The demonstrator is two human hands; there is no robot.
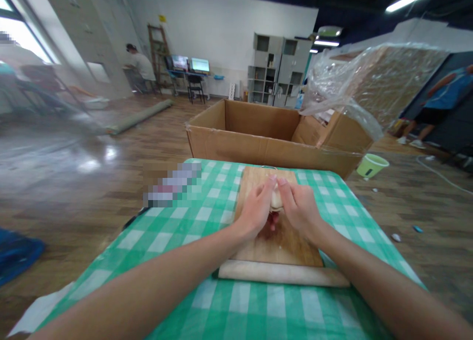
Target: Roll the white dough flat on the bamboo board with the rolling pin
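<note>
While the left hand (254, 209) cups and pinches one side of the dough (275, 200), the right hand (301, 209) pinches the other. The two are pressed close together, holding the lump just above the board (284, 244) on a checked table (207, 300). A pin (281, 274) lies loose at the board's near edge beneath both forearms, and a lowered arm could well send it rolling off.

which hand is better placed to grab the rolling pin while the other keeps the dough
Right, probably. Both hands pinch the dough lump above the board. The rolling pin lies along the board's near edge, reaching further to the right, so the right hand is nearer its middle than the left hand.
</note>
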